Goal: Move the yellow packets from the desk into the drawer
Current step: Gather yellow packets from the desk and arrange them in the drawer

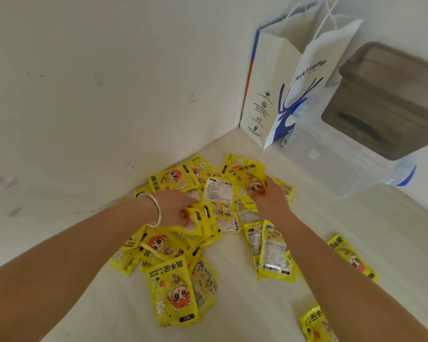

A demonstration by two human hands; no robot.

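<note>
Both hands reach into a heap of glossy yellow hand-warmer packets (pixel 220 218) strewn over the pale white desk (pixel 232 317). Left hand (pixel 177 209), a silver bangle (pixel 156 211) at its wrist, grips a small bunch of packets with curled fingers. Right hand (pixel 269 196) lies farther out, fingers curled onto a packet beneath it. More packets lie nearer than both hands and under the forearms. Beyond the right hand stands a white and blue paper bag (pixel 289 90).
</note>
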